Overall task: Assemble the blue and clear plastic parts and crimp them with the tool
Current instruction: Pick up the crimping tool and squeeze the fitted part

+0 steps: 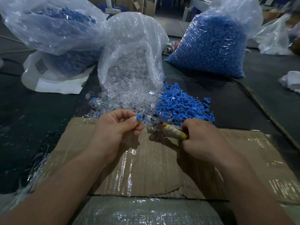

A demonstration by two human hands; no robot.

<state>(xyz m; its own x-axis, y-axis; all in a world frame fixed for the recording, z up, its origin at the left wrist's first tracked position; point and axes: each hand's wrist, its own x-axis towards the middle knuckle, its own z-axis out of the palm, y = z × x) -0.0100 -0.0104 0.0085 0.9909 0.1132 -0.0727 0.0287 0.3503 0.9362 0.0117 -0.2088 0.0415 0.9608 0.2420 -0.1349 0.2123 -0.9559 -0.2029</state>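
My left hand [116,127] pinches a small joined piece [140,119], a blue part seated in a clear one, between thumb and fingers above the cardboard. My right hand [199,137] grips the tool [172,131] by its tape-wrapped, yellowish handle; the tool's head points left toward the piece and is blurred. Just beyond my hands, a heap of loose clear parts [126,99] spills from an open clear bag [133,51], and a heap of loose blue parts [183,104] lies to its right.
A flattened, taped cardboard box [146,163] lies under my hands on the dark table [40,114]. A full bag of blue parts [211,43] stands at the back right, another bag with blue parts [53,25] at the back left. A cable [263,108] runs along the right.
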